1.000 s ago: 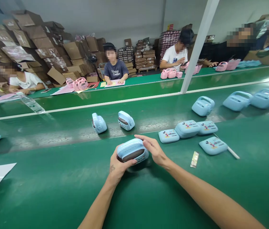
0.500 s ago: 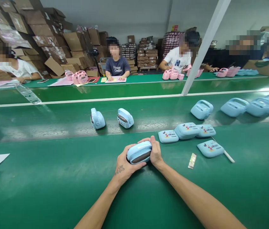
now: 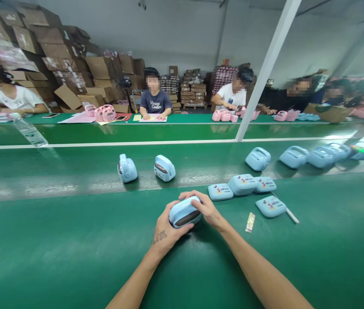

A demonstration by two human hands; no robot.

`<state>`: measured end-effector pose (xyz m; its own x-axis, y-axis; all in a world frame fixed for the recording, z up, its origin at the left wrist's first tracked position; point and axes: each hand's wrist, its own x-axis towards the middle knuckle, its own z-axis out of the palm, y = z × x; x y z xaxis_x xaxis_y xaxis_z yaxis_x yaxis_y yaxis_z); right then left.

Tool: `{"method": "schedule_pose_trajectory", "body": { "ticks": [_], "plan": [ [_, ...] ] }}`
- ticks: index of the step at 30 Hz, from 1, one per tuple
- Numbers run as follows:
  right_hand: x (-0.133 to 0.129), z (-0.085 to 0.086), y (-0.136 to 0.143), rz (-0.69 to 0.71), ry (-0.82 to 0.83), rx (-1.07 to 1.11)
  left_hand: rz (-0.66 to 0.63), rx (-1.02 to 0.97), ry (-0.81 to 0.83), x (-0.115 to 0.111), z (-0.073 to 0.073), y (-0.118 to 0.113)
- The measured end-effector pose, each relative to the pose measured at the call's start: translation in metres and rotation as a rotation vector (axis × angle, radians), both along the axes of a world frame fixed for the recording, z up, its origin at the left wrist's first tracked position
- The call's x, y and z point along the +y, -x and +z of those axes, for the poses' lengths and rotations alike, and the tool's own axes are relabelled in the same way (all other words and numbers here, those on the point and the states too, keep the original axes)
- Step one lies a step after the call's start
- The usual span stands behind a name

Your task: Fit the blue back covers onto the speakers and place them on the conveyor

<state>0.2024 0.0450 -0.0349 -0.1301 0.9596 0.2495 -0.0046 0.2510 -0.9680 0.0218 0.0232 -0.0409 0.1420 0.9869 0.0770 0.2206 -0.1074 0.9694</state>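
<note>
left hand (image 3: 166, 229): clamped on the near-left side of a blue handled case (image 3: 185, 211), thumb along its front by the dark strip. right hand (image 3: 206, 209): closed round the same case's far-right side, fingers over the top edge. case sits between both palms, above the green work surface (image 3: 182, 274); contact below, cannot tell. beyond left hand: two blue handled units (image 3: 164, 168), apart from each other. right of right hand: flat blue printed covers (image 3: 242, 184), a small packet (image 3: 250, 222) and a white stick (image 3: 292, 216), partly under one cover.

Both hands (image 3: 185, 219) around blue device (image 3: 185, 211) (glossy), green table (image 3: 81, 257)
</note>
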Motion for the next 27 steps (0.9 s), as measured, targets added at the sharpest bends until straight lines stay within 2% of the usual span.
{"method": "schedule_pose_trajectory", "body": {
  "ticks": [2, 6, 9, 12, 16, 19, 21, 24, 27],
  "plan": [
    [0.010, 0.007, -0.007, -0.026, 0.042, -0.083, 0.023, -0.106, 0.001, 0.005, -0.008, 0.001],
    [0.064, 0.017, -0.027, -0.351, 0.048, -0.139, 0.129, -0.345, -0.018, 0.017, -0.023, 0.004],
    [0.112, 0.025, -0.046, -0.553, 0.084, -0.188, 0.116, -0.377, 0.004, 0.022, -0.029, 0.005],
    [0.139, 0.027, -0.060, -0.650, 0.147, -0.277, 0.104, -0.345, -0.014, 0.022, -0.031, 0.006],
    [0.148, 0.024, -0.078, -0.645, 0.184, -0.422, 0.082, -0.308, -0.022, 0.020, -0.031, 0.009],
    [0.151, 0.033, -0.108, -0.645, 0.156, -0.562, 0.065, -0.266, -0.042, 0.018, -0.028, 0.010],
    [0.153, 0.045, -0.142, -0.714, 0.139, -0.687, 0.059, -0.235, -0.053, 0.016, -0.027, 0.011],
    [0.149, 0.064, -0.204, -0.905, 0.138, -0.902, 0.054, -0.199, -0.079, 0.013, -0.026, 0.010],
    [0.135, 0.070, -0.257, -1.036, 0.176, -1.121, 0.051, -0.179, -0.110, 0.013, -0.026, 0.009]
  ]
}}
